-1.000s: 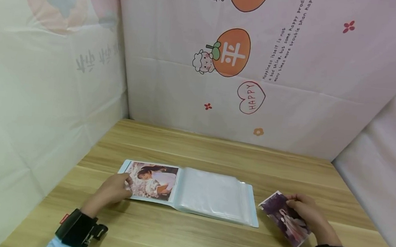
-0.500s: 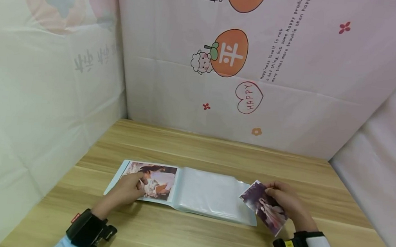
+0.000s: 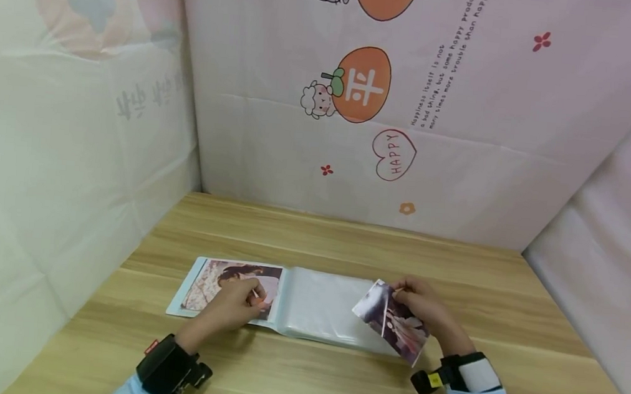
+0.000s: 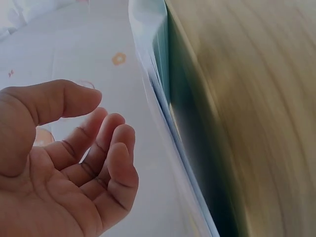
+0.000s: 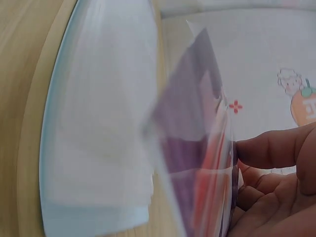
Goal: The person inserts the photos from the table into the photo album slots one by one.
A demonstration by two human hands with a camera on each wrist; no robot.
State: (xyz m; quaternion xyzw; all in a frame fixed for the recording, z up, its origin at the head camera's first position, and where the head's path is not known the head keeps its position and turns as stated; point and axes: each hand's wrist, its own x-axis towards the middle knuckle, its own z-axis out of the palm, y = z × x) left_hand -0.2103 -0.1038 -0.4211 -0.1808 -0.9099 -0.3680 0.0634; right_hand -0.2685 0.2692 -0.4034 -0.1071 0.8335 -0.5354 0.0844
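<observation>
Currently, the right hand [image 3: 424, 310] pinches the purple photo [image 3: 391, 322] in its fingers at lower centre-right, over the open album [image 3: 317, 306] on the desk [image 3: 345, 243], while the left hand [image 3: 229, 305], fingers relaxed, rests on the filled left page, so insertion appears in hand, calling for edge-to-sleeve alignment.

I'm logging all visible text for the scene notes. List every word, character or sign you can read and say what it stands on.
"HAPPY": in the heart outline on the back wall cloth.
"平": white character on the orange fruit.
"Happiness itself is not a bad thing, but some happy produce many times more trouble than happi...": slanted lines, partly blurred, cut off at the top.
Grey characters on the left cloth: too faint to read.
Photo album and photos: no text.
</observation>
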